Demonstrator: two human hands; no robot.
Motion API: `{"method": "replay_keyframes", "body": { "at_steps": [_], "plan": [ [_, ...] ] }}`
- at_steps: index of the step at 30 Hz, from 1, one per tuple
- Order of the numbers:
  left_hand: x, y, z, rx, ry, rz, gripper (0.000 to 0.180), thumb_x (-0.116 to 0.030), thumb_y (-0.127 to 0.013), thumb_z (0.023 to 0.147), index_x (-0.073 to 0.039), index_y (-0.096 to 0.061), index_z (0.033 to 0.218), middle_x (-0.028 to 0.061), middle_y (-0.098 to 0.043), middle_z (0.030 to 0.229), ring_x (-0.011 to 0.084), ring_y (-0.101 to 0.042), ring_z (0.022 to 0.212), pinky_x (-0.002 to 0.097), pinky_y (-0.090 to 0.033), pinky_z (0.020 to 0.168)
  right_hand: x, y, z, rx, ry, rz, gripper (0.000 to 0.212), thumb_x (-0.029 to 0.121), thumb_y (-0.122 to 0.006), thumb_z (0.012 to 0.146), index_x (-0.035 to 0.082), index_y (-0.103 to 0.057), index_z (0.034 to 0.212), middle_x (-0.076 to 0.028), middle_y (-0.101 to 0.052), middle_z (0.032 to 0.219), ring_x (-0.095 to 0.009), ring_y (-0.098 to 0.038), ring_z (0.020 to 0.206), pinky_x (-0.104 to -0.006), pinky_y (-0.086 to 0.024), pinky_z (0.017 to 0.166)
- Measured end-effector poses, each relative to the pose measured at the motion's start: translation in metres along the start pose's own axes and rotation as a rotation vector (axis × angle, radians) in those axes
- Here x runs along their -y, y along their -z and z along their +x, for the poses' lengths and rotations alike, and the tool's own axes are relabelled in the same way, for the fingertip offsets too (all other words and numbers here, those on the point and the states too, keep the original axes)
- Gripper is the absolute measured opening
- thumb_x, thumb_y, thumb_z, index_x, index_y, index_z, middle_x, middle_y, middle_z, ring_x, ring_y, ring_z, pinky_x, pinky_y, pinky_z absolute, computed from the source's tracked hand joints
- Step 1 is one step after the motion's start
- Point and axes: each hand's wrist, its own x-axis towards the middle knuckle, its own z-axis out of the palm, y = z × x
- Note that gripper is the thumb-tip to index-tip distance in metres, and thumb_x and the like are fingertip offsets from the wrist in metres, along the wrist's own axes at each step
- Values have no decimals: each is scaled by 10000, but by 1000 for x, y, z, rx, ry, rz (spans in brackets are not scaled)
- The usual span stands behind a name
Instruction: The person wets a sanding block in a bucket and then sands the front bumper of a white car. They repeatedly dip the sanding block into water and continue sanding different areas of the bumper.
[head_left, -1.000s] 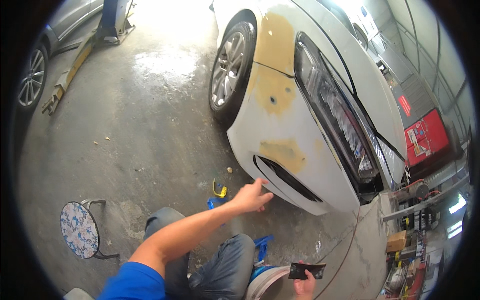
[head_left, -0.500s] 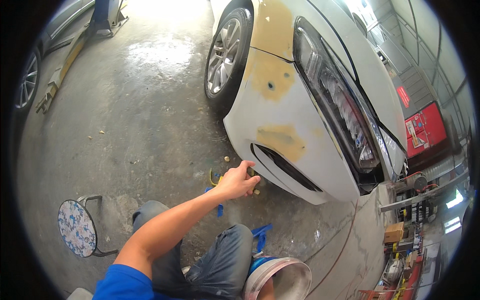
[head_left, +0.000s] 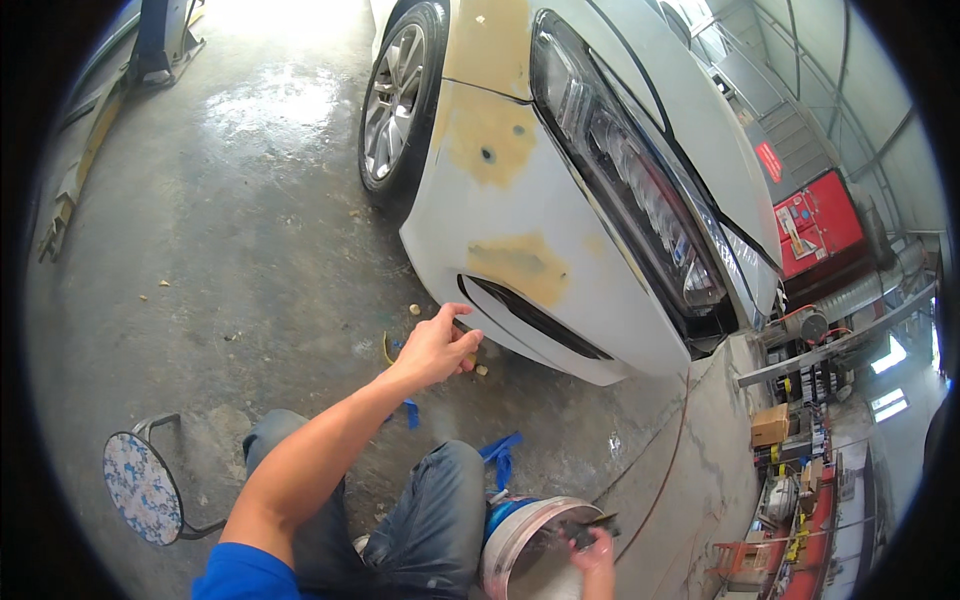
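Note:
My left hand is stretched forward, fingers loosely bent and apart with nothing in them. It is nearest the lower edge of a white car's bumper; I cannot tell whether the fingertips touch it. Tan filler patches show on the bumper and fender around a dark slot and the headlight. At the lower right, my right hand grips a small dark, wet-looking piece, its kind unclear. That hand is over the mouth of a whitish bucket, which stands beside my knee.
Blue tape scraps and small crumbs lie on the concrete floor. A round speckled stool stands at the left. The car's front wheel is ahead. A hose runs along the floor, with loaded shelves and a red cabinet farther right.
My right hand has come up out of the bucket with the dark piece in it. The view has shifted slightly right; my left hand keeps about the same place by the bumper.

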Motion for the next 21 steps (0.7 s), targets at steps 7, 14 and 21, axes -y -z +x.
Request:
{"method": "replay_keyframes", "body": {
  "at_steps": [7, 14, 21],
  "plan": [
    [-7, -7, 7, 14, -42, 33, 511, -265, -606, 999, -5, -432, 1402, 111, -711, 917, 166, -713, 735, 310, -562, 637, 101, -280, -120, 403, 480, -372, 445, 177, -489, 956, -68, -477, 1327, -235, -589, 1305, -512, -590, 1143, -498, -605, 829],
    [-9, 6, -1, -43, -45, 27, 529, -280, -613, 991, -2, -434, 1403, 106, -703, 883, 176, -723, 779, 323, -560, 672, 85, -415, -124, 675, 815, -453, 501, 47, -429, 1022, 45, -372, 1520, -154, -529, 1438, -314, -532, 1314, -455, -469, 1078],
    [-10, 35, -18, -91, -53, 85, 513, -262, -616, 987, -4, -444, 1396, 110, -715, 847, 179, -707, 740, 337, -549, 674, 103, -474, -56, 148, 2539, -2048, 605, 49, -516, 890, 0, -429, 1487, -217, -331, 1599, -368, -293, 1501, -480, -279, 1208]
  ]
}}
